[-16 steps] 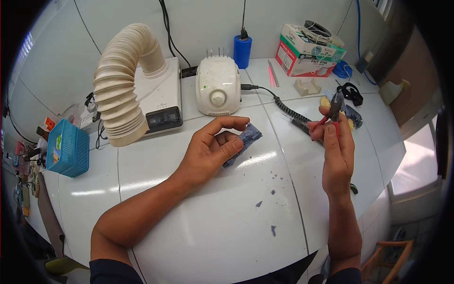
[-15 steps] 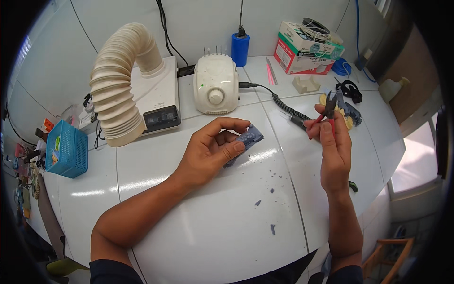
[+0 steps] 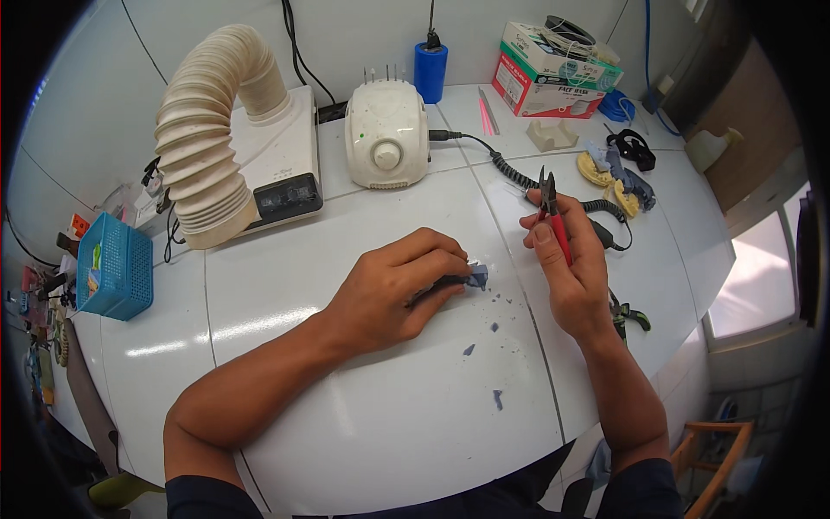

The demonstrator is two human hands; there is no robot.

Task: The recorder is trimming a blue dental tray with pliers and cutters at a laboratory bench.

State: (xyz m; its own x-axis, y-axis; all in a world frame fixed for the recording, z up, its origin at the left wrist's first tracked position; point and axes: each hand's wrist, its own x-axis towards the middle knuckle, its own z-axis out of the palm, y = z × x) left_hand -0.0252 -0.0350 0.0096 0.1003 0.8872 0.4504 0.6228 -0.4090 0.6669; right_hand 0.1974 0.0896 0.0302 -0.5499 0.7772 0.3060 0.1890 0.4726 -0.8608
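A small blue-grey piece with rough edges (image 3: 478, 275) is in my left hand (image 3: 402, 281), whose fingers and thumb are closed around it and cover most of it. Its exposed end points right, low over the white tiled table. My right hand (image 3: 577, 281) grips red-handled side cutters (image 3: 560, 238) to the right of that piece. The cutter jaws point up and away from me, apart from the piece. Between and below the hands lie several blue-grey fragments (image 3: 469, 349) on the table.
Behind my hands stand a cream control box (image 3: 386, 143) with a coiled cord (image 3: 510, 170) and a ribbed suction hose (image 3: 194, 147). Yellow dental models (image 3: 592, 170) lie at the far right. Dark pliers with green-tipped handles (image 3: 638, 320) rest beside my right wrist. A blue basket (image 3: 115, 277) stands left.
My left hand has rolled over, turning its back upward and hiding more of the piece. My right hand and the cutters have moved left and lower, uncovering the pliers. The view has shifted slightly.
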